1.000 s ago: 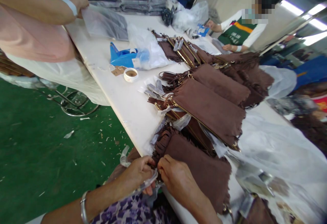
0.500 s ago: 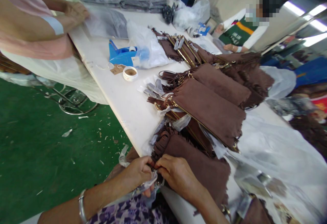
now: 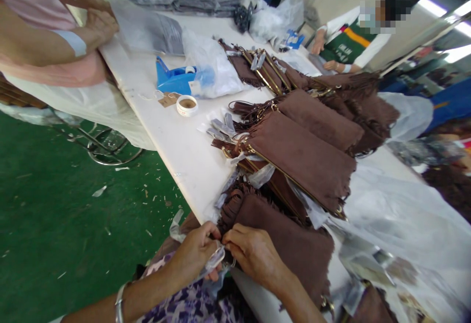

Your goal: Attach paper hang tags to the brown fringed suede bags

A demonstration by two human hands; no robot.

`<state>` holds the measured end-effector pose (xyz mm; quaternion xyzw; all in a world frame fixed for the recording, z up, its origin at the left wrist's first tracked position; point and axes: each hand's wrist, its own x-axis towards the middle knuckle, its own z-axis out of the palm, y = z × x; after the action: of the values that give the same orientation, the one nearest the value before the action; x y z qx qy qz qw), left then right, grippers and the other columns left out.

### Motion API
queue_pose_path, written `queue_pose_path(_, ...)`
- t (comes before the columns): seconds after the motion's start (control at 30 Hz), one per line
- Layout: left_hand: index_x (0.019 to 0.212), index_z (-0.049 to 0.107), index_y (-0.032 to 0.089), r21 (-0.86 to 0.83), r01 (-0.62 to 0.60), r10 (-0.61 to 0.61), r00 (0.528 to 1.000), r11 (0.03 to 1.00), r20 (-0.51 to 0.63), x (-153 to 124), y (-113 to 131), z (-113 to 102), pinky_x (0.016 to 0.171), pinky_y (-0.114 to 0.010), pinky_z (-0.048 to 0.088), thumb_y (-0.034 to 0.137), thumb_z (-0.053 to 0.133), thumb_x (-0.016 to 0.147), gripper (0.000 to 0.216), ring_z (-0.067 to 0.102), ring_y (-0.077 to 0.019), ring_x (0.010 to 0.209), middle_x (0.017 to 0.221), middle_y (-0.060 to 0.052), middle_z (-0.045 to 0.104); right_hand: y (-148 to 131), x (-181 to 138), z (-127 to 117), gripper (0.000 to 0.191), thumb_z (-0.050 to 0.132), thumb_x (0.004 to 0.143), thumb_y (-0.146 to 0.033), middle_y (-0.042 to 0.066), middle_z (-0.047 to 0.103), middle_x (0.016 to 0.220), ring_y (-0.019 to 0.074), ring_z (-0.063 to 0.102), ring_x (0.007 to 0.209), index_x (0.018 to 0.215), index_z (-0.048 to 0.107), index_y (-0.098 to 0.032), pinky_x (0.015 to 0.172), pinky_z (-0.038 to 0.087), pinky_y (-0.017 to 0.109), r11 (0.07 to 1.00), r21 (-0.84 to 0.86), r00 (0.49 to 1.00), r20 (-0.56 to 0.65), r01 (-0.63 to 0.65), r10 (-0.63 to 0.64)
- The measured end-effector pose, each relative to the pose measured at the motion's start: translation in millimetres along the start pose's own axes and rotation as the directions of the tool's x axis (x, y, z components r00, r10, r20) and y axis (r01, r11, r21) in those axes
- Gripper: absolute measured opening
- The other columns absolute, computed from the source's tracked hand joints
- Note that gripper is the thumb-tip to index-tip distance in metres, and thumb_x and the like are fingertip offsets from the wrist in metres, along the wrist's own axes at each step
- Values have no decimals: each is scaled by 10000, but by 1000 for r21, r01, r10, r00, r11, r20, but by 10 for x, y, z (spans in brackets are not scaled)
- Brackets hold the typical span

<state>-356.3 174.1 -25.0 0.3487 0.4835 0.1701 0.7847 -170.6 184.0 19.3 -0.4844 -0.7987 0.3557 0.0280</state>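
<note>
A brown fringed bag (image 3: pixel 283 239) lies at the table's near edge. At its left end my left hand (image 3: pixel 202 249) is closed around a strip of clear plastic wrap (image 3: pixel 215 259). My right hand (image 3: pixel 253 252) meets it there, thumb and finger pinched at the bag's corner; what sits between those fingertips is too small to make out. A metal ring shows just under the right fingers. Beyond the hands, another brown bag (image 3: pixel 301 156) rests on a pile of similar bags with gold zips and plastic-wrapped fittings.
A white tape roll (image 3: pixel 187 105), a brown tag (image 3: pixel 168 99) and a blue tape dispenser (image 3: pixel 176 80) stand farther along the white table (image 3: pixel 172 136). One person (image 3: pixel 73 33) works at the left, another (image 3: pixel 346 43) at the far right. Clear plastic sheeting (image 3: pixel 405 215) covers the right side.
Both hands stay at the bag's corner with small finger movements. At the left, the person's hands have drawn back slightly from the grey packet. The view has shifted a little.
</note>
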Motion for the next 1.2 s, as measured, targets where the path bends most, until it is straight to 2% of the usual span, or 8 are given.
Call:
queue_pose_path(0.1, 913, 467, 223, 26, 12, -11, 1000, 1000, -18, 6, -16, 32, 377, -206, 376, 398, 459, 849, 186, 621, -179, 429, 584, 2, 680, 4, -4, 4, 153, 479, 932, -137, -26, 585, 829, 116, 568, 767, 922, 595, -236, 675, 355, 214, 1000, -14, 1000, -3, 2, -2)
queue_pose_path(0.27, 851, 489, 209, 45, 58, -55, 997, 997, -57, 22, 25, 44, 402, -235, 414, 360, 453, 801, 163, 634, -196, 457, 572, -11, 675, 7, -20, 6, 161, 478, 933, -131, -21, 592, 846, 119, 569, 787, 939, 601, -235, 688, 357, 215, 1000, -6, 1000, 5, 4, -4)
queue_pose_path(0.6, 797, 519, 180, 98, 69, -62, 996, 993, -65, 0, 132, 30, 447, -264, 442, 421, 476, 773, 247, 659, -225, 523, 624, -47, 691, -3, -20, 7, 162, 479, 931, -136, -25, 597, 841, 113, 573, 781, 929, 605, -237, 691, 374, 213, 1000, -24, 1000, -7, 0, 0)
queue_pose_path(0.77, 781, 501, 197, 280, 5, 14, 998, 960, -68, 7, 139, 38, 459, -263, 451, 335, 425, 834, 167, 681, -233, 549, 640, -31, 696, 7, -19, 19, 145, 505, 912, -126, -18, 612, 870, 122, 589, 808, 941, 598, -232, 718, 394, 216, 1000, -18, 1000, -8, -10, 10)
queue_pose_path(0.93, 801, 480, 221, 391, -136, 171, 984, 910, -56, 15, 36, 42, 453, -242, 418, 264, 390, 872, 122, 653, -190, 482, 595, 10, 669, 0, -50, 43, 179, 520, 904, -109, -5, 622, 935, 135, 598, 856, 1000, 599, -238, 748, 404, 225, 999, 22, 998, -51, -47, 48)
queue_pose_path(1.07, 798, 455, 231, 410, -201, 256, 963, 890, -85, 1, -28, 29, 496, -245, 416, 298, 392, 917, 151, 608, -159, 438, 545, 36, 637, -32, -96, 48, 225, 553, 882, -112, 1, 625, 950, 146, 599, 857, 1070, 568, -234, 755, 408, 239, 994, 94, 993, -99, -62, 71)
queue_pose_path(1.2, 805, 436, 240, 393, -223, 293, 948, 892, -126, -1, -30, 18, 494, -246, 382, 399, 376, 951, 224, 573, -151, 413, 498, 56, 599, -46, -137, 29, 167, 548, 874, -116, -2, 621, 932, 143, 596, 832, 993, 581, -228, 741, 409, 240, 992, 99, 991, -101, -78, 88)
